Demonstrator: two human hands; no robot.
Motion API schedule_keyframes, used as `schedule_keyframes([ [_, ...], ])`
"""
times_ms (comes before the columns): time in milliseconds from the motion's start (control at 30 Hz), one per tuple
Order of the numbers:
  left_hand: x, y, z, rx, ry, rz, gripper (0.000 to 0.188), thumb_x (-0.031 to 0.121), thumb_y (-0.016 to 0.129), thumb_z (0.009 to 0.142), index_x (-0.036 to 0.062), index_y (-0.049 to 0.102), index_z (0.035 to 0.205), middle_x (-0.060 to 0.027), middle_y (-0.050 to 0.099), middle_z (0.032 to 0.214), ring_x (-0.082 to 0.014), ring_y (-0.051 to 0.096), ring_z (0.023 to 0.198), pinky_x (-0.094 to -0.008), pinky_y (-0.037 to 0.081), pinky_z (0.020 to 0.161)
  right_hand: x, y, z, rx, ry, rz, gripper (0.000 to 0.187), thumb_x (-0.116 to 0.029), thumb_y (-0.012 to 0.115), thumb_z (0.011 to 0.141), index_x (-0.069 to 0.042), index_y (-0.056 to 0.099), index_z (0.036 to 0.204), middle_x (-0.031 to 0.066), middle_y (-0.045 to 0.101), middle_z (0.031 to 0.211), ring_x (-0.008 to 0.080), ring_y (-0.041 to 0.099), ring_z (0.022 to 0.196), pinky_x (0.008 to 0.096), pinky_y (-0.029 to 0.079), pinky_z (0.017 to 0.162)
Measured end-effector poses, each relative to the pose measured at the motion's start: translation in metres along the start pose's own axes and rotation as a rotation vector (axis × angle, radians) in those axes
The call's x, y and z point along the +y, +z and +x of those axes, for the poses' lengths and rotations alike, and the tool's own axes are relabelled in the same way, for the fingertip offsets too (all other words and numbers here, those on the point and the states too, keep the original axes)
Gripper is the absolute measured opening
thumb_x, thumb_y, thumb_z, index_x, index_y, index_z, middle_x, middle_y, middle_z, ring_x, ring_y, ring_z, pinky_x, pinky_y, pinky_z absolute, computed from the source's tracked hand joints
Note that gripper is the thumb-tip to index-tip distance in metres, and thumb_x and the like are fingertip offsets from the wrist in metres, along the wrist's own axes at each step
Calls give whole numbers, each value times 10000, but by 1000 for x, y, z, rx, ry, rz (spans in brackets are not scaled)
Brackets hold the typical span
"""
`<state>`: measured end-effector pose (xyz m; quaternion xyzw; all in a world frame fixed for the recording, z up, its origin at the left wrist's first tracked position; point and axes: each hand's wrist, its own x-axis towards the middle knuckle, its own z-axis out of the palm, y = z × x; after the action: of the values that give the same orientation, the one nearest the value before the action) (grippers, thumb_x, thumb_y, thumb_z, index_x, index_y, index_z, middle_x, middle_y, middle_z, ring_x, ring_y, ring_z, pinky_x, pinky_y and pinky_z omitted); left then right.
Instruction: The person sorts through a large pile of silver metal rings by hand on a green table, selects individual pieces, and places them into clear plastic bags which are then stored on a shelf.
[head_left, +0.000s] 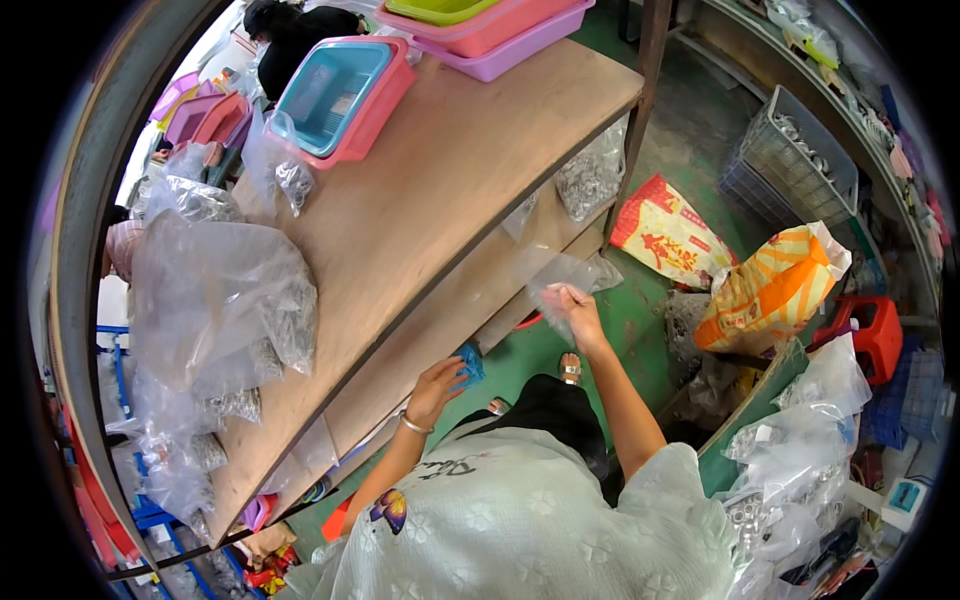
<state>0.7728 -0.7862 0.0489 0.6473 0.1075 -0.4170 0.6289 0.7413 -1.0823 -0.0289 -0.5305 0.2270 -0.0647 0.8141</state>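
My right hand (pixel 572 308) pinches a clear plastic bag (pixel 548 268) that hangs out in front of it, over the gap beside the wooden table (pixel 470 140). Close to the table's near edge is my left hand (pixel 432 392), a bracelet at its wrist. Its fingers are stretched out and somewhat bent, with nothing visible in them. Just past the fingertips shows a crinkled blue piece (pixel 469 366), perhaps plastic. Whether the fingers touch it I cannot tell.
Filled clear bags (pixel 225 290) pile along the table's left side. Coloured plastic baskets (pixel 345 100) stand at its far end. A shelf (pixel 450 275) runs below the tabletop. On the right are printed sacks (pixel 775 285), a grey crate (pixel 800 150), a red stool (pixel 868 335) and more filled bags (pixel 800 460).
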Motion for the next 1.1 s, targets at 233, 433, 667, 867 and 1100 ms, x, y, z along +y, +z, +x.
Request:
schedule_keyframes([
  [233,-40,-43,-9,181,-85,-151,369,163,527,893,31,478,1235,-137,528,1219,-286,515,1111,-391,405,921,23,-20,122,238,-326,251,305,-200,429,954,21,559,1118,97,589,1111,168,550,1008,292,404,913],
  [433,-53,-39,-5,207,-85,-233,369,159,502,903,12,461,1238,-165,523,1213,-317,518,1113,-401,412,924,33,-25,224,429,-384,265,366,-191,422,946,17,437,1246,183,470,1282,262,449,1185,352,315,1017],
  [667,-62,-24,-16,269,-111,-331,413,197,529,891,1,442,1244,-181,519,1203,-323,505,1121,-409,407,933,64,41,189,887,179,-443,785,-175,700,696,-26,264,1332,235,379,1272,375,367,1192,440,301,999],
  [867,-74,-23,-13,316,-99,-393,372,184,491,916,-7,448,1232,-191,531,1189,-328,524,1103,-417,426,911,75,86,205,571,-109,-1000,659,-161,651,724,-38,332,1287,202,403,1269,378,391,1172,443,366,941],
  [1100,-89,-31,-10,335,-35,-403,367,205,487,919,3,459,1225,-192,560,1150,-330,550,1071,-402,451,871,95,37,245,595,-37,-12,285,-207,400,943,-36,557,1108,160,597,1076,292,562,984,389,425,878],
])
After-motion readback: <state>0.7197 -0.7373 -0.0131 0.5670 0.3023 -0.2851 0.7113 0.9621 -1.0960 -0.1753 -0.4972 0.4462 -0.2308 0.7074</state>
